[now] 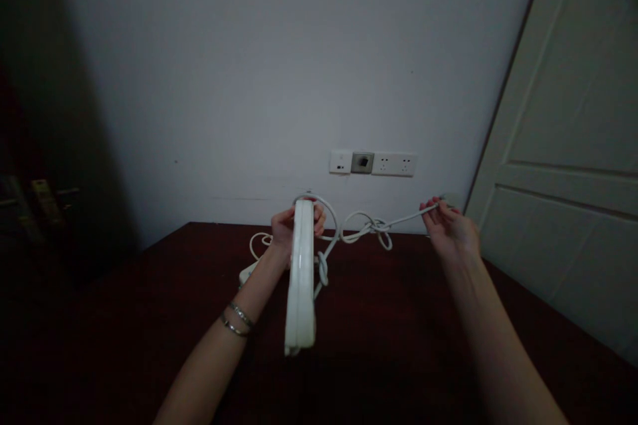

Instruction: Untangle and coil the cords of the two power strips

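Observation:
A long white power strip point(300, 279) is held up edge-on in front of me, its near end hanging low. My left hand point(294, 220) is closed around its far end, partly hidden behind it. From there a white cord point(355, 236) loops out to the right, with a tangled knot point(381, 226) midway and another knot point(323, 269) beside the strip. My right hand point(451, 226) pinches the cord's right end, and a pale plug point(451, 199) shows dimly just beyond the fingers. The cord hangs between both hands, fairly straight near the right one.
A dark red table point(379, 319) lies below, against a pale wall point(239, 80). A second white block point(248, 273) with a thin cable sits left of the strip. Wall sockets point(393, 164) are mounted behind. A panelled door point(573, 146) stands at right.

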`<control>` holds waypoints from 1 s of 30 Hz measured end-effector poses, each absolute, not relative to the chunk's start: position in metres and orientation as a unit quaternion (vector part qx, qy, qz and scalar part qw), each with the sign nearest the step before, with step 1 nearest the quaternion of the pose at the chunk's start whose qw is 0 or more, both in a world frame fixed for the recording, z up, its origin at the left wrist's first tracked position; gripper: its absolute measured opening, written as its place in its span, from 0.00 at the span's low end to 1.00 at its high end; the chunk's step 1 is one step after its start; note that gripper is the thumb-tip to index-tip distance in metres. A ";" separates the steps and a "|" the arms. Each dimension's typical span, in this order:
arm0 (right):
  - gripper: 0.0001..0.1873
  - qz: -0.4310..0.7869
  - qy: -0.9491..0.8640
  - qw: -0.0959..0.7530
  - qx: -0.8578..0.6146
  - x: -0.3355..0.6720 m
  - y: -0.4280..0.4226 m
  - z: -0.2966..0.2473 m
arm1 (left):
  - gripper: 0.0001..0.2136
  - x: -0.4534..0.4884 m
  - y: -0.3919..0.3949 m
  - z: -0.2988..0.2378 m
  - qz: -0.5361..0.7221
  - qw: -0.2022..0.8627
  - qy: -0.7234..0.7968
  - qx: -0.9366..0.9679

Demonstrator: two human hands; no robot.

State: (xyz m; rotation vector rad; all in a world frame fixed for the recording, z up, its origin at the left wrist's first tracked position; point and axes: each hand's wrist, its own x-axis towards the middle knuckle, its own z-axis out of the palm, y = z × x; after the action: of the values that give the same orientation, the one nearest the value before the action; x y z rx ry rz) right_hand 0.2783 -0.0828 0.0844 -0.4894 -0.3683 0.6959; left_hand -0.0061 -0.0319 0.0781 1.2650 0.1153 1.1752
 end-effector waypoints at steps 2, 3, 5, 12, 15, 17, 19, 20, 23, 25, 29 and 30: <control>0.11 0.357 -0.189 0.885 -0.232 0.274 -0.084 0.087 | 0.20 -0.009 -0.027 0.077 0.533 0.643 0.053 0.547; 0.10 0.364 -0.199 0.879 -0.235 0.272 -0.086 0.089 | 0.20 -0.010 -0.024 0.076 0.540 0.638 0.051 0.546; 0.09 0.375 -0.219 0.867 -0.245 0.265 -0.090 0.094 | 0.20 -0.014 -0.018 0.073 0.548 0.631 0.044 0.547; 0.05 0.369 -0.245 0.860 -0.255 0.242 -0.103 0.109 | 0.29 -0.029 -0.005 0.066 0.443 0.690 0.059 0.569; 0.05 0.374 -0.240 0.860 -0.249 0.240 -0.104 0.112 | 0.28 -0.026 -0.005 0.068 0.437 0.693 0.090 0.567; 0.04 0.391 -0.253 0.850 -0.247 0.238 -0.104 0.111 | 0.22 -0.020 -0.004 0.070 0.477 0.674 0.110 0.553; 0.05 0.404 -0.292 0.830 -0.250 0.233 -0.103 0.109 | 0.16 -0.013 -0.003 0.070 0.512 0.657 0.130 0.538; 0.06 0.406 -0.319 0.818 -0.254 0.229 -0.102 0.107 | 0.14 -0.011 -0.003 0.071 0.521 0.654 0.140 0.530; 0.12 0.392 -0.416 0.775 -0.269 0.210 -0.098 0.100 | 0.14 -0.004 -0.006 0.075 0.556 0.656 0.163 0.483; 0.15 0.365 -0.475 0.742 -0.299 0.196 -0.096 0.095 | 0.14 0.001 -0.011 0.079 0.592 0.655 0.169 0.439; 0.20 0.234 -0.565 0.663 -0.431 0.174 -0.090 0.082 | 0.12 0.010 -0.024 0.086 0.645 0.654 0.193 0.345; 0.19 0.193 -0.582 0.644 -0.456 0.170 -0.089 0.079 | 0.11 0.012 -0.026 0.087 0.653 0.655 0.203 0.323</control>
State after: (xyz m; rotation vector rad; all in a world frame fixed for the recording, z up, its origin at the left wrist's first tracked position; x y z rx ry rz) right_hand 0.1699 -0.0888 0.0787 -1.0389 -1.3261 0.4401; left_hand 0.0124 -0.0263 0.0865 0.7317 0.4597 1.4798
